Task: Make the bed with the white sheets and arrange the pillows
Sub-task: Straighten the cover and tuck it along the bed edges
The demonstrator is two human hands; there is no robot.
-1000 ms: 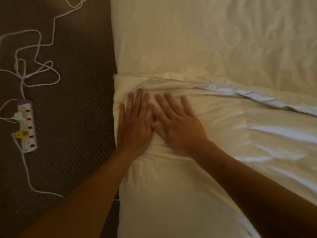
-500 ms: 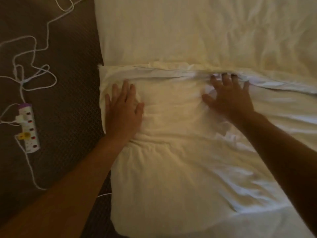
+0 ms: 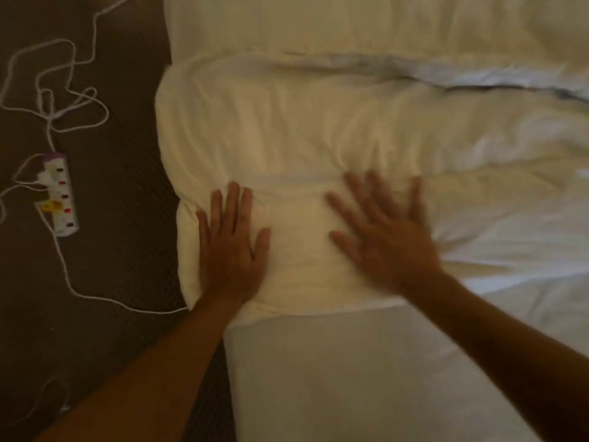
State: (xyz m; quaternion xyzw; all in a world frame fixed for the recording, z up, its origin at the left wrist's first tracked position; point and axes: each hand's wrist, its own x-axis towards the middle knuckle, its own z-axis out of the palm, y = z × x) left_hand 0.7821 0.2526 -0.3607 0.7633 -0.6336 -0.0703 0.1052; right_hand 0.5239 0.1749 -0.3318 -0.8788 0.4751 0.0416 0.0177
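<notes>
Okay, no grip on anything: I press my left hand (image 3: 231, 250) and right hand (image 3: 387, 240) flat, fingers straight, on the folded sheet (image 3: 287, 145) at the bed (image 3: 350, 378) edge, likely smoothing it.

Both hands flat, palms down, side by side near the bed's left edge.

The left hand (image 3: 232, 250) lies palm down just inside the left edge of the bed (image 3: 318, 378), its fingers (image 3: 234, 205) straight and close together, the thumb spread out to the right. The right hand (image 3: 385, 240) lies palm down near it, not touching it, with its fingers (image 3: 360, 193) splayed wide, angled a little leftward and somewhat blurred. Both wrists are straight. The bare left forearm (image 3: 143, 371) reaches in from the lower left across the bed's left edge. The bare right forearm (image 3: 510, 339) reaches in from the lower right over the bed.
</notes>
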